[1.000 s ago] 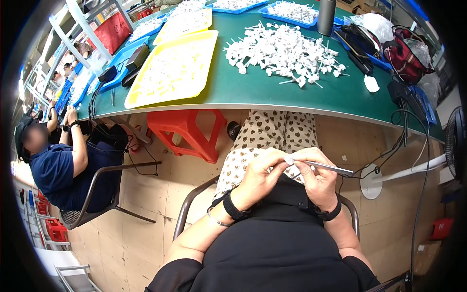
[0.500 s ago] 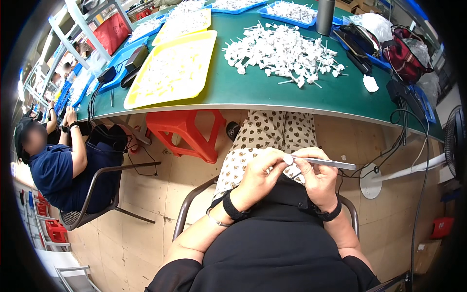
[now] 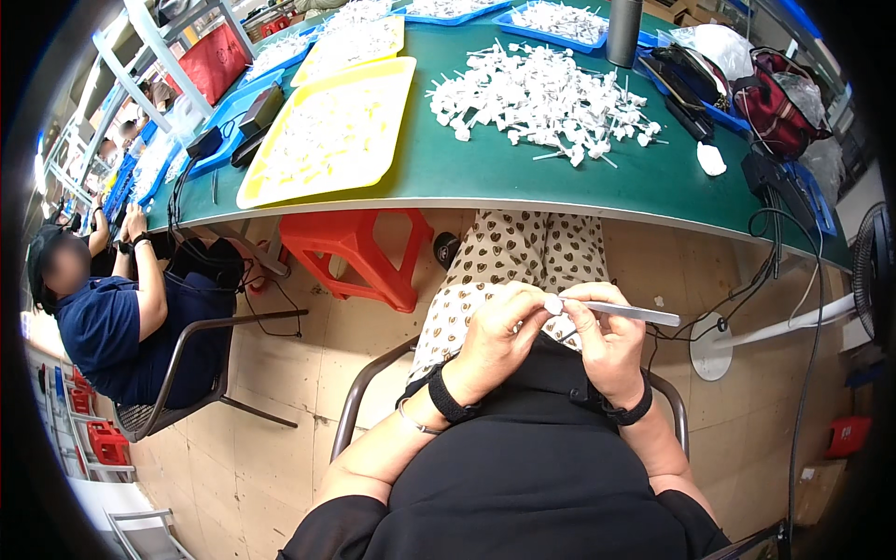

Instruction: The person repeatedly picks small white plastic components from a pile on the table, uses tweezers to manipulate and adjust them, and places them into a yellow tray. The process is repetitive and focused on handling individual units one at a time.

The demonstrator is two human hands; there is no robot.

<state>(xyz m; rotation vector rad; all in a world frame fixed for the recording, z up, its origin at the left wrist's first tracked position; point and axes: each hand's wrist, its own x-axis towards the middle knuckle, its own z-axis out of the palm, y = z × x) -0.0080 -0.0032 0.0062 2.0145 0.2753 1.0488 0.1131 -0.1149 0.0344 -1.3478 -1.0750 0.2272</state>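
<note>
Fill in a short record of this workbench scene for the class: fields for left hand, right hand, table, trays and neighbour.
Left hand: left hand pinches a small white part over the lap.
Right hand: right hand holds a slim grey tool, its tip at the part.
Table: green table bears a pile of white parts.
Trays: yellow tray, blue trays behind.
Neighbour: seated person in blue shirt at left.
</note>
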